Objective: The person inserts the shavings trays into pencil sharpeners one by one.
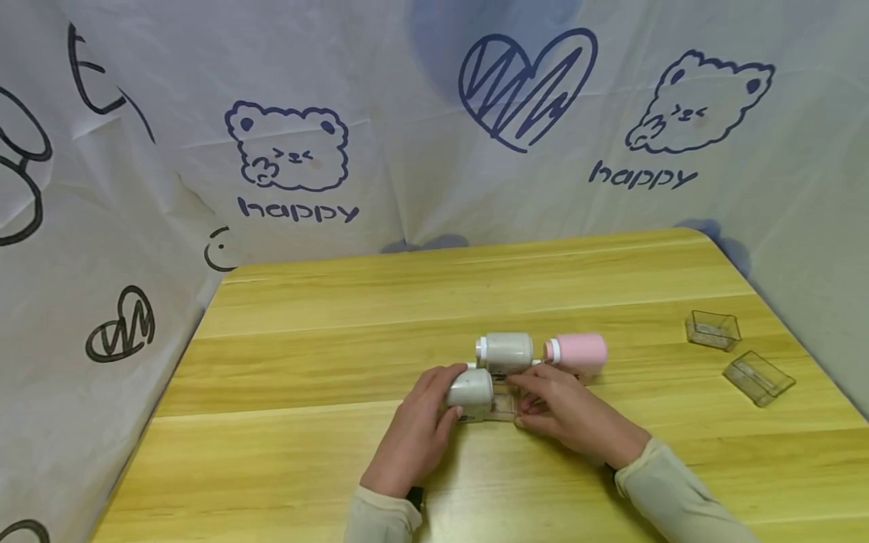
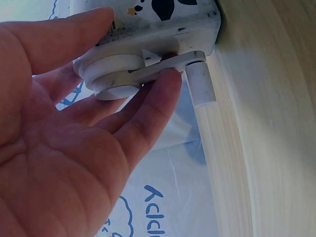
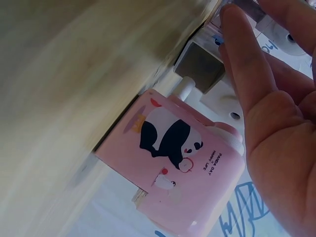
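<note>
My left hand (image 1: pixel 422 418) grips a white crank pencil sharpener (image 1: pixel 471 388) lying on its side on the table. In the left wrist view its thumb lies along the printed body, and the fingers reach around the crank (image 2: pixel 163 68) and its knob. A clear plastic shavings drawer (image 1: pixel 502 407) sits at the right end of this sharpener, and my right hand (image 1: pixel 560 401) pinches its far side. Whether the drawer is partly inside the body, I cannot tell. Right behind my hands lies a second white sharpener (image 1: pixel 509 349); a pink panda sharpener (image 1: pixel 580 351) is to its right.
Two more clear drawers, one upright-walled (image 1: pixel 713 330) and one nearer (image 1: pixel 758 378), lie at the right of the wooden table (image 1: pixel 305 324). A printed white cloth (image 1: pixel 407 136) hangs behind the table and along its sides.
</note>
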`<state>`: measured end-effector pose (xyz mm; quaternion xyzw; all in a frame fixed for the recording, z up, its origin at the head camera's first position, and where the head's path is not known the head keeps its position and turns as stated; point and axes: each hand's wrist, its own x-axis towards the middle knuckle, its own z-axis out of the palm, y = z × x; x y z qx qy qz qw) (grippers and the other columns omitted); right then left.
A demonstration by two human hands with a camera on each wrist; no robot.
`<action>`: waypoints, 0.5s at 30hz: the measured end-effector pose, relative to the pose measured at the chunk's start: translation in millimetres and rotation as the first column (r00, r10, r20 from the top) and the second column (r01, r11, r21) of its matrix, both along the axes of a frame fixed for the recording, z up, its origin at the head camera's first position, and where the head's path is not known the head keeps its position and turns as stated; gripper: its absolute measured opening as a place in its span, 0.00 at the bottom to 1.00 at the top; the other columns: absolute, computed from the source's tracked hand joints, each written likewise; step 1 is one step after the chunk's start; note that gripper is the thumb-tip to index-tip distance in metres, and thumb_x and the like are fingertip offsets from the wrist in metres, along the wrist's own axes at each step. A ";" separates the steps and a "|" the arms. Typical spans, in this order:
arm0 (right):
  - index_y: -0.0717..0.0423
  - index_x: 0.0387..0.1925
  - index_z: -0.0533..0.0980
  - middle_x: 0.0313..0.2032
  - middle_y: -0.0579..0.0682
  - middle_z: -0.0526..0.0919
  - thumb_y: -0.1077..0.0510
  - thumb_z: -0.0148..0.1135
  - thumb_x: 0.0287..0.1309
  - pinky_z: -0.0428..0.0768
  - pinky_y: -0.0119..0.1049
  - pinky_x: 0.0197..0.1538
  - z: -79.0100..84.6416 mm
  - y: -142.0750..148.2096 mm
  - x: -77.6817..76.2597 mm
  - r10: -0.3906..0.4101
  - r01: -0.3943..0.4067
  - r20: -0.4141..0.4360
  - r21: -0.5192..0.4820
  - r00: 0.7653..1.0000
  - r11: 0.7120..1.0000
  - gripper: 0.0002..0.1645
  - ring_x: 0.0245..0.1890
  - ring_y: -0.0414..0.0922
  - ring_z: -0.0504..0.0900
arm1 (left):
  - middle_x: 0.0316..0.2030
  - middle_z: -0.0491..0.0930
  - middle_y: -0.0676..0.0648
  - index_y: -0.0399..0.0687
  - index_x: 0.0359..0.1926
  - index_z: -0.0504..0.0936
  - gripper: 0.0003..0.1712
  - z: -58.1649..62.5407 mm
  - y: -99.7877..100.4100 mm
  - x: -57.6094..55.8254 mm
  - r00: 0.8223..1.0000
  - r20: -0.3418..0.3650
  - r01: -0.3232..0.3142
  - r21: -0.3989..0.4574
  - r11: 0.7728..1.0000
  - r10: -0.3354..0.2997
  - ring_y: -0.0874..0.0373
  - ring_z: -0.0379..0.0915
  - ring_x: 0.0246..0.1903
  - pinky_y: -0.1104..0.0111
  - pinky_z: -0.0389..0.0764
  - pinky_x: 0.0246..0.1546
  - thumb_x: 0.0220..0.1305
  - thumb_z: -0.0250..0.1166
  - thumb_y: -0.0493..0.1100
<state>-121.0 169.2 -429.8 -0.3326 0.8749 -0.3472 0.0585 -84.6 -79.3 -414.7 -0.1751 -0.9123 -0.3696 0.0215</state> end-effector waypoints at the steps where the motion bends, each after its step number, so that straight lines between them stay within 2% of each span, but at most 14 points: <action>1: 0.67 0.59 0.70 0.49 0.58 0.75 0.61 0.67 0.54 0.79 0.31 0.42 -0.3 -0.3 0.1 -0.001 0.001 -0.001 -0.001 1.000 1.000 0.31 0.39 0.42 0.80 | 0.62 0.68 0.46 0.55 0.68 0.64 0.31 -0.1 0.1 0.0 1.000 0.001 0.001 -0.001 1.000 -0.001 0.47 0.69 0.57 0.54 0.71 0.56 0.65 0.60 0.38; 15: 0.67 0.58 0.70 0.47 0.57 0.76 0.60 0.68 0.52 0.78 0.32 0.44 -1.9 -5.2 1.5 -0.012 0.013 -0.065 0.023 0.998 1.000 0.32 0.39 0.42 0.80 | 0.61 0.69 0.46 0.54 0.68 0.64 0.31 -0.7 -0.7 -0.2 1.000 -0.017 0.009 -0.001 1.000 -0.009 0.48 0.69 0.57 0.54 0.71 0.56 0.65 0.60 0.38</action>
